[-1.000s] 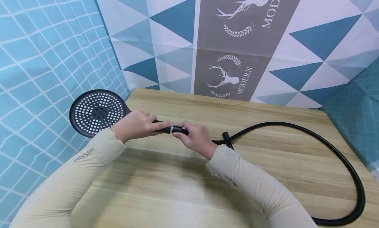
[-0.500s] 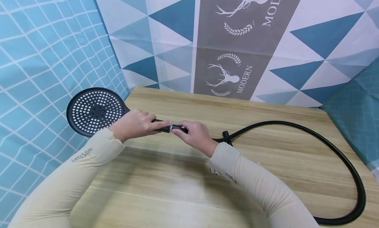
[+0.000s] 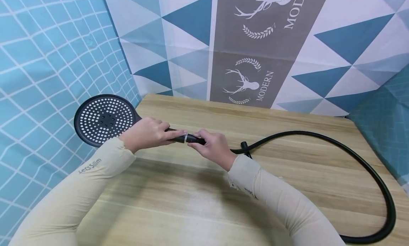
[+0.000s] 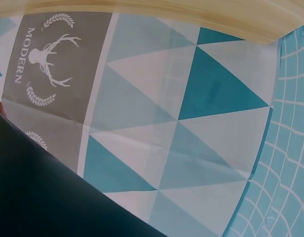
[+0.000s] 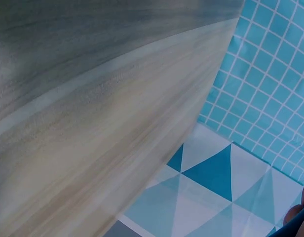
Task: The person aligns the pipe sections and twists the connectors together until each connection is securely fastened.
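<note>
A black handheld shower head (image 3: 107,120) with a round perforated face is held above the wooden table, face toward the head camera. My left hand (image 3: 147,134) grips its handle, index finger stretched along it toward a silver ring. At the handle's end, my right hand (image 3: 215,146) pinches the black hose connector (image 3: 195,139) between thumb and fingers; connector and handle meet in line at the ring. From there the black shower hose (image 3: 345,150) runs right in a wide loop. In the right wrist view only fingertips (image 5: 294,215) show. A blurred dark shape (image 4: 58,197) fills the left wrist view's lower left.
A short black rod-like piece (image 3: 245,149) lies under the hose on the wooden table (image 3: 191,210). Blue tile-patterned sheeting (image 3: 38,79) stands at the left, and a triangle-patterned backdrop (image 3: 186,61) rises behind the table. Teal sheeting (image 3: 390,111) borders the right.
My right thumb and fingers have shifted slightly to the right on the connector, showing a little more of it. Shower head and left hand stay nearly in place.
</note>
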Demonstrator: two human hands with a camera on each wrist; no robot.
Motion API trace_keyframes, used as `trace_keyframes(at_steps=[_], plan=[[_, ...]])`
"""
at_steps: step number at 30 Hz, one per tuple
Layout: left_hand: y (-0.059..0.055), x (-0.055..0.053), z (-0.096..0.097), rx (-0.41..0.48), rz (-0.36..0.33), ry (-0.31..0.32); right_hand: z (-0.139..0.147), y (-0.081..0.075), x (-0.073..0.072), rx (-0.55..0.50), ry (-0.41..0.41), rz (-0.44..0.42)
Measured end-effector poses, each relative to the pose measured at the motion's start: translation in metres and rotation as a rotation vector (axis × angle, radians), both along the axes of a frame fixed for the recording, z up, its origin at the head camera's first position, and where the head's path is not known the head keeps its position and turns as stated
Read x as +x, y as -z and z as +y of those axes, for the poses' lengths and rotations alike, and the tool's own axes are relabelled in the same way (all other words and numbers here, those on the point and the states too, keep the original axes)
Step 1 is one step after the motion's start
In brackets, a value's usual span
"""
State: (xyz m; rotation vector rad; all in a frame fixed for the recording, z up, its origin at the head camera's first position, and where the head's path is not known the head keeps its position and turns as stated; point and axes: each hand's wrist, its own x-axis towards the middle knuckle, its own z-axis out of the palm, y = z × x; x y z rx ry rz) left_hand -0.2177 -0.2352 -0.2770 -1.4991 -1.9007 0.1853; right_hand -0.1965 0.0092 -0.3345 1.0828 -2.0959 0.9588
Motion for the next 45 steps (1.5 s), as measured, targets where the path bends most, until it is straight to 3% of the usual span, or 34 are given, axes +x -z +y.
trace_keyframes(at_steps=[3, 9, 12, 16, 18, 23, 25, 28, 35, 45], plan=[[0.000, 0.000, 0.000, 0.000, 0.003, 0.004, -0.001, -0.002, 0.002, -0.015, -0.021, -0.114], [0.000, 0.000, -0.002, 0.007, -0.002, 0.005, -0.004, -0.013, 0.005, -0.069, -0.047, -0.540], [0.000, 0.000, -0.002, 0.022, 0.002, 0.009, -0.004, -0.018, 0.005, -0.058, -0.044, -0.624], [0.002, 0.001, 0.000, 0.024, 0.007, 0.017, -0.001, -0.020, 0.007, -0.004, -0.009, -0.599], [0.002, 0.002, -0.001, 0.013, 0.003, 0.007, -0.001, -0.017, 0.007, 0.054, 0.023, -0.511], [0.000, 0.005, -0.002, -0.009, 0.006, -0.026, -0.004, -0.009, 0.005, 0.166, 0.111, -0.182], [-0.001, 0.004, -0.001, -0.007, 0.009, -0.017, -0.003, -0.008, 0.004, 0.166, 0.123, -0.103], [-0.001, 0.000, 0.002, 0.008, 0.020, 0.002, -0.001, -0.008, 0.003, 0.144, 0.126, -0.053], [0.004, -0.004, 0.005, 0.047, 0.039, 0.038, 0.002, -0.011, 0.005, 0.148, 0.123, -0.090], [0.003, 0.000, -0.001, 0.035, 0.010, 0.035, -0.004, -0.018, 0.008, 0.189, 0.120, -0.329]])
